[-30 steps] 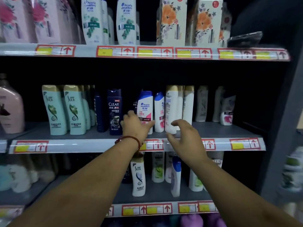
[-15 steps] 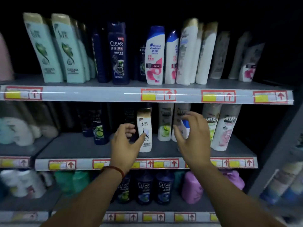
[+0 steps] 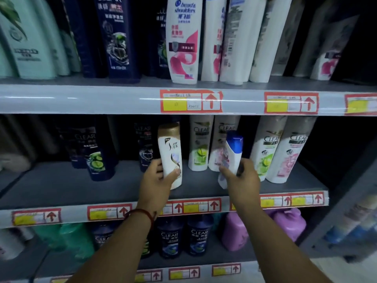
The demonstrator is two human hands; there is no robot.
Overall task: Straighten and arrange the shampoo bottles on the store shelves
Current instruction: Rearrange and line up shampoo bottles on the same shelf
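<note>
On the middle shelf (image 3: 61, 188) my left hand (image 3: 158, 180) grips the lower half of a white bottle with a gold cap (image 3: 170, 152), which stands near the shelf front. My right hand (image 3: 241, 176) holds a white bottle with a blue cap (image 3: 232, 152), tilted to the left. Behind them stand white Clear bottles (image 3: 200, 144) in a row, with two more (image 3: 283, 152) to the right. Dark blue Clear bottles (image 3: 95, 152) stand at the left, further back.
The shelf above (image 3: 81, 99) carries mint-green bottles (image 3: 26, 37), dark Clear bottles (image 3: 116, 37) and white Head & Shoulders bottles (image 3: 183, 41). The shelf below holds dark Clear bottles (image 3: 183, 235) and purple bottles (image 3: 289, 223). A dark upright panel closes the right side.
The view dropped from the upper shelf to the middle one and came closer. Both hands reached in; the left took hold of the gold-capped bottle, the right the blue-capped one.
</note>
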